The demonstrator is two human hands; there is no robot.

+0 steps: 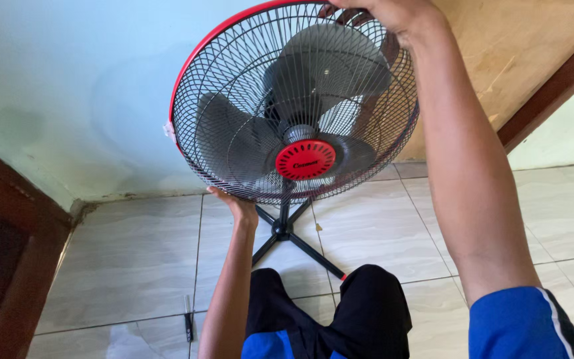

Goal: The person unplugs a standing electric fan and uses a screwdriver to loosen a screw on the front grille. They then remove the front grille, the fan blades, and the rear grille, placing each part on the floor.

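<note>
At the fan's grille [254, 100], the left hand [237, 207] is cupping the bottom rim while the right hand [393, 14] is clenching the top. Keeping both grips opposite each other should be holding the grille level against the blades [320, 73].

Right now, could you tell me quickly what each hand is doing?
Left hand: closed on the lower rim of the fan grille.
Right hand: closed on the grille's top rim.

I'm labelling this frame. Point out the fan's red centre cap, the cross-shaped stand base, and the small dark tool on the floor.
red centre cap [305, 159], head view, middle of the round disc.
stand base [280, 231], head view, hub where the black legs meet.
dark tool [188, 319], head view, mid-length of its slim body.
</note>
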